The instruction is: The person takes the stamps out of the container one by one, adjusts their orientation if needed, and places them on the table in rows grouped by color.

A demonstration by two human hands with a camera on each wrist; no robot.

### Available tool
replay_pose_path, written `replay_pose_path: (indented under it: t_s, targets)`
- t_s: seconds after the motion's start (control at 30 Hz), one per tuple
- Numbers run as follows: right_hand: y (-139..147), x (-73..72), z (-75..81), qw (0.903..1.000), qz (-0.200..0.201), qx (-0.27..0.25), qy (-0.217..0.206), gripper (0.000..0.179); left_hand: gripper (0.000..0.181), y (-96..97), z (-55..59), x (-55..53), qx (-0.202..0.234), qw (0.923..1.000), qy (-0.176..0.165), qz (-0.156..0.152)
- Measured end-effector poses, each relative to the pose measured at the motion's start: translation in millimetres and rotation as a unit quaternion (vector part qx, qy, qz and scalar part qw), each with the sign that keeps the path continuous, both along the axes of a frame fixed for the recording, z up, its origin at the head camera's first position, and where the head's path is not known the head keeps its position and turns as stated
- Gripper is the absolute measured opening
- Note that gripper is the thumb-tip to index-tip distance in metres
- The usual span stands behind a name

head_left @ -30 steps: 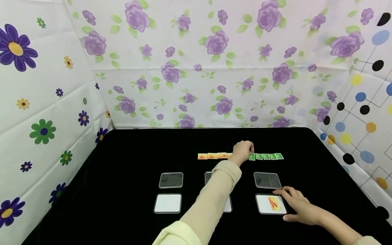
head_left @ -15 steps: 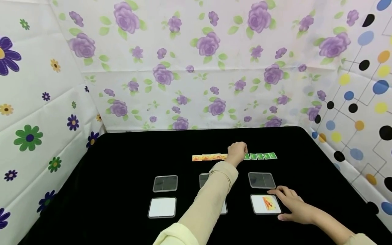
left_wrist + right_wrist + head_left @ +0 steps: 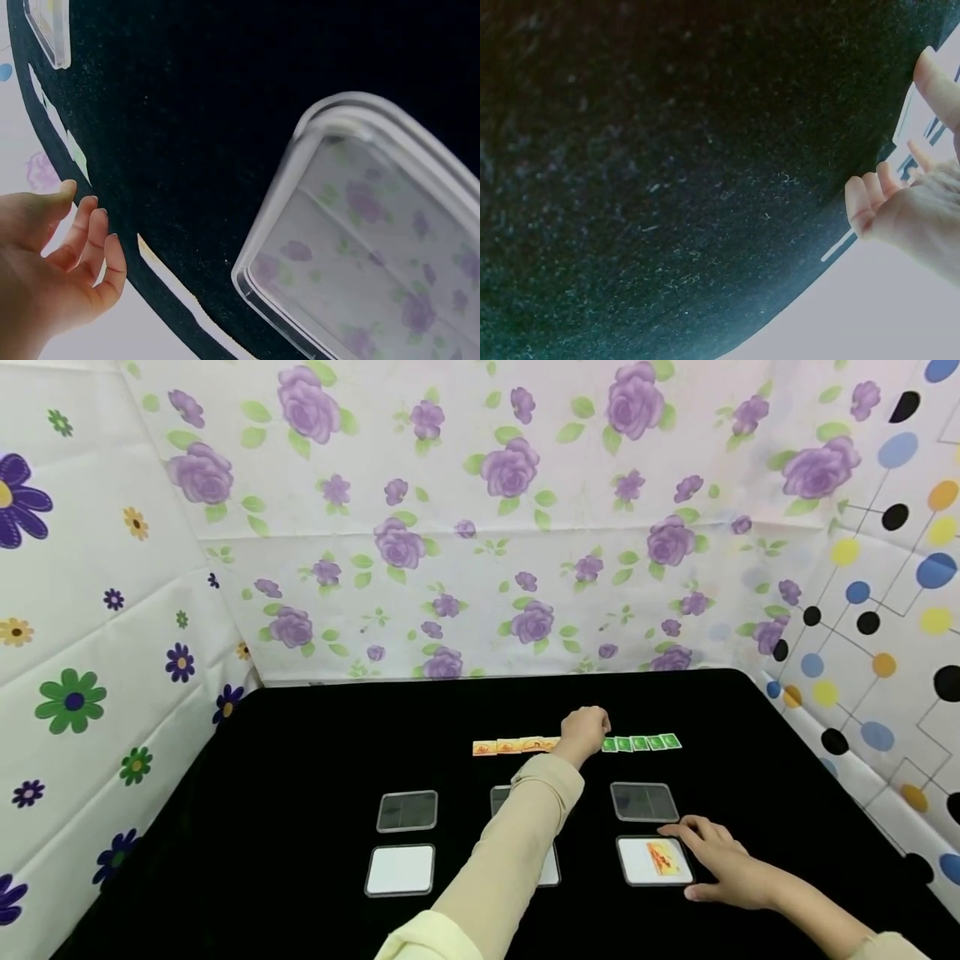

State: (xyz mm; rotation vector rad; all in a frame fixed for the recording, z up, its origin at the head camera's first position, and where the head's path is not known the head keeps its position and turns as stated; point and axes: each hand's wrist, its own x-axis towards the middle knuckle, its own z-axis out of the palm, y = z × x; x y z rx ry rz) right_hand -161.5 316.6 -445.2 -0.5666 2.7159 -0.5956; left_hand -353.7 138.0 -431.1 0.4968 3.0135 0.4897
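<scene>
My left hand [image 3: 586,732] reaches over a row of small picture cards, with orange cards [image 3: 508,746] on its left and green cards [image 3: 640,743] on its right. Its fingers [image 3: 95,232] bend toward the thumb in the left wrist view; whether a card is between them cannot be seen. My right hand [image 3: 723,864] lies with fingers apart at the right edge of a shallow clear case [image 3: 628,865] with a white inside. The thumb is by its lower corner, the index finger by its upper one. An orange picture card [image 3: 663,859] lies in that case's right half.
Three clear lids, including a left lid [image 3: 407,812] and a right lid [image 3: 643,802], lie behind the cases. The left case [image 3: 400,870] shows plain white. My left forearm covers much of the middle case [image 3: 551,868] and lid [image 3: 501,797]. Patterned cloths surround the black table [image 3: 300,760].
The head view has shifted slightly, so everything appears a little further left. Both hands keep nearly the same place beside the card row and the right case.
</scene>
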Motion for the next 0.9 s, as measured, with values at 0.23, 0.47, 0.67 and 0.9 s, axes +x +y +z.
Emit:
replay_pose_path:
  t_s: [0.23, 0.47, 0.67, 0.9]
  targets:
    - [-1.3, 0.7, 2.5, 1.0, 0.006, 0.003, 0.004, 0.077, 0.014, -1.4, 0.2, 3.5, -0.004, 0.9999, 0.013, -0.009]
    - [-1.2, 0.4, 1.5, 1.0, 0.007, 0.002, 0.007, 0.076, 0.016, -8.2, 0.6, 12.5, 0.003, 0.9992, 0.014, -0.037]
    - [-0.3, -0.1, 2.9, 0.9999, 0.007, -0.01, 0.002, 0.076, 0.019, -8.7, -1.4, 16.2, 0.001, 0.9991, 0.029, -0.03]
    - [-1.0, -1.5, 0.6, 0.9999, 0.004, -0.015, 0.001, 0.078, 0.023, -12.8, 0.9, 25.6, 0.002, 0.9983, 0.021, -0.055]
